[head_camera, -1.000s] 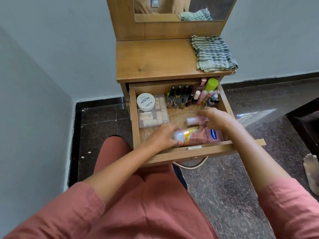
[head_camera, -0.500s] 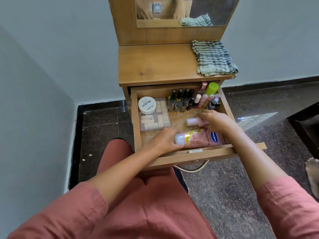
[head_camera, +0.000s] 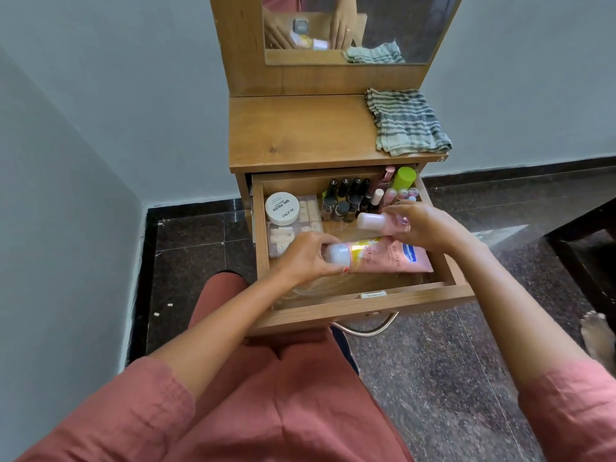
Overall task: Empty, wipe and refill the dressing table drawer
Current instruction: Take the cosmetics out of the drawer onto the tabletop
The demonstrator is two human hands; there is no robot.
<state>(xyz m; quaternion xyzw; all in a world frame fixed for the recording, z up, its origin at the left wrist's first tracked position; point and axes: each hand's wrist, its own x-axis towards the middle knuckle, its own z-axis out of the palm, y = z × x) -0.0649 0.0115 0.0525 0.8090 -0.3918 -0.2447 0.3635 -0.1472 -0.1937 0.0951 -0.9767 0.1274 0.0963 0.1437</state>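
Presently, in the head view, the drawer [head_camera: 366,306] stood pulled out below the worktop [head_camera: 300,131], holding its contents. The left hand [head_camera: 305,258] gripped the white-capped end of a pink tube [head_camera: 383,258] lying across the drawer's near half. The tube carried a blue oval logo, its lettering too blurred to read; only the letters "OX" were legible on the body. The right hand [head_camera: 425,226] held a small white-capped bottle [head_camera: 371,220] just above the tube; its fingers covered the bottle's body, so no label could be read.

A white round tub [head_camera: 282,208] at the rear left read "NAIL POLISH" and "zudio". It rested on a clear box [head_camera: 278,241], whose pale contents could not be identified. Nail polish bottles [head_camera: 343,201] stood along the rear wall, labels unreadable, beside a green-capped container [head_camera: 404,177] partly hidden under the worktop edge. A striped cloth [head_camera: 406,121] lay folded on the worktop's right side. The mirror [head_camera: 400,21] was cut off by the frame's upper edge.
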